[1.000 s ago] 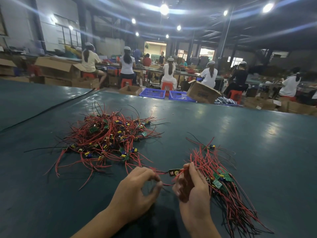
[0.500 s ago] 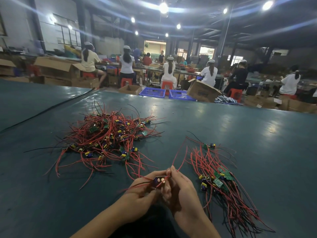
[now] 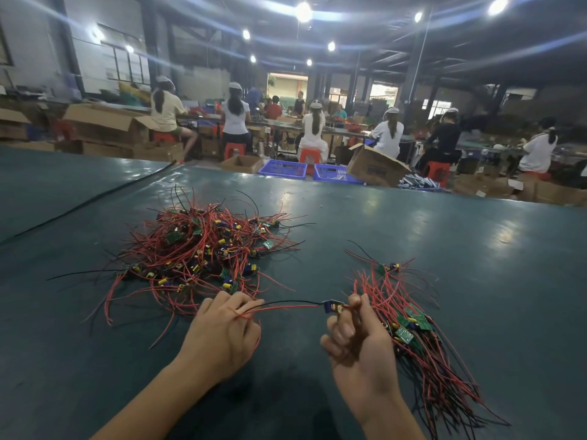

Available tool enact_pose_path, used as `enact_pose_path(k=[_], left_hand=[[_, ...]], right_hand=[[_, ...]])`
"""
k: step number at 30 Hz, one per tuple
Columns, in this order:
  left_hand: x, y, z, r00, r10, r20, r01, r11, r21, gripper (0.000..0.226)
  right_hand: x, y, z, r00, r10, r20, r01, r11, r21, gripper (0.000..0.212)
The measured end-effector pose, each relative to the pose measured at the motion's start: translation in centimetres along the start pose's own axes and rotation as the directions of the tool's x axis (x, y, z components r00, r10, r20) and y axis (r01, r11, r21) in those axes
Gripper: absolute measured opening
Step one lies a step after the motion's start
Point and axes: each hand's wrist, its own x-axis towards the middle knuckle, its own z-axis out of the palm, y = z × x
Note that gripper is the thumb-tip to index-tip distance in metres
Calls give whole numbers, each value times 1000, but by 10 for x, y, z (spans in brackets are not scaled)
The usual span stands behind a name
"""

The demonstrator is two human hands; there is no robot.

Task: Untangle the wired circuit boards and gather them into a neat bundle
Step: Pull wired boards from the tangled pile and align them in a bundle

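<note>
Head view. A dark green bench [image 3: 476, 281] carries two groups of wired circuit boards; the tangled heap [image 3: 203, 249] of red and black wires with small green boards lies left of the bench's middle, well back from the near edge; the sorted bundle [image 3: 422, 344] lies to the right, its wires roughly parallel and running toward the near right corner.

Between the two, held just above the bench, is a single board [image 3: 333, 307]. The right hand [image 3: 359, 341] pinches the board's right end between thumb and forefinger, its other fingers curled into the palm; the left hand [image 3: 222, 331] has its fingers curled round the board's leads [image 3: 286, 304] (one red, one black), which stretch nearly straight from hand to board.

Containers stand beyond the far edge: two blue crates [image 3: 282, 169] side by side, whose contents cannot be made out; a small open carton [image 3: 243, 162] to their left, its inside hidden; a tilted carton [image 3: 374, 168] to their right, its opening turned away. Seated workers [image 3: 313, 128] sit at far tables.
</note>
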Motion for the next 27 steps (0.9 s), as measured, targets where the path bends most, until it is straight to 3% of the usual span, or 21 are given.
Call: enact_pose_path(k=[2,4,5,6,7,8,9,11,13,15,17,22,27], left_hand=[[-1,4,0,988,143,64,-143,990,-5,37],[-1,10,1,947,300,117,-281,947,-154,44],[-2,15,2,938,324,125,-276,914,-298,48],[-3,22,2,945,286,157,-180,858,-482,52],[-4,29,0,949,219,227,-4,727,-687,52],[-4,36,0,945,167,280,155,525,-837,50],[-4,42,0,950,99,295,245,344,-906,45],[-3,50,0,956,-72,283,291,179,-940,45],[-1,55,1,959,-187,211,244,180,-953,39],[0,55,4,956,-274,100,174,261,-950,22],[-1,53,6,948,-317,23,124,301,-946,19],[-5,54,8,984,-174,33,99,391,-915,24],[-2,51,11,943,-334,-2,123,353,-927,20]], right_hand=[[0,-1,-1,1000,13,-12,-13,999,36,25],[-1,-4,-2,999,33,-29,-31,998,62,27],[-2,-4,-2,998,46,-33,-44,997,67,27],[-3,-4,-1,998,63,-32,-60,996,69,28],[-4,-4,0,996,84,-27,-82,994,68,28],[-5,-3,2,994,109,-20,-108,993,56,28],[-5,-2,3,990,140,-18,-139,990,26,28],[-6,3,4,977,210,-36,-212,974,-77,28],[-7,6,6,964,264,-41,-268,951,-157,28],[-7,8,6,960,278,-44,-281,940,-192,23],[-7,9,5,962,265,-59,-272,932,-241,21],[-7,17,2,977,194,-89,-214,897,-386,22],[-10,22,6,987,146,64,-112,921,-374,22]])
